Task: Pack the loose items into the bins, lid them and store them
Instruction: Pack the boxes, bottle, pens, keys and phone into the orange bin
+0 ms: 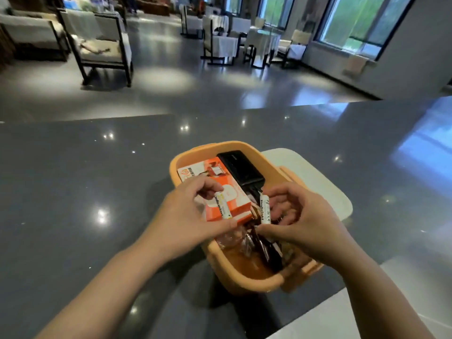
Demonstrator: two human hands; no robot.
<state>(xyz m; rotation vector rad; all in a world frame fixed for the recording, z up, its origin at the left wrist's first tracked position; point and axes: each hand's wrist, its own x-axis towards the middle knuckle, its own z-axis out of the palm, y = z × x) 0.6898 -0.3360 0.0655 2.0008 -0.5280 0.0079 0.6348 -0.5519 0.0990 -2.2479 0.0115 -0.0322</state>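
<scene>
An orange plastic bin [186, 159] stands on a dark grey glossy counter [73, 179], and both hands are over its open top. The left hand [188, 216] pinches a white battery [222, 206] between the thumb and the curled fingers; this battery lies above the orange and white carton. The right hand [300, 221] holds a second white battery [264, 208] in the same way, nearly upright, with the thumb below it and the fingers curled around its upper end. The two batteries are near each other but do not touch.

Inside the bin, the orange and white carton [234, 206] lies along the left side. A black flat device [241, 171], perhaps a power bank, lies at the far end, just beside the carton. Below the hands there are dark brown wrapped packets [266, 250] and some clear wrapped pieces [232, 241]; I cannot tell what they are exactly.

A pale, white-looking lid [318, 182] lies flat on the counter on the right of the bin, partly under it or touching it. Beyond the counter there is a big room with chairs [102, 50], tables with white cloths [225, 45] and large windows [362, 18].
</scene>
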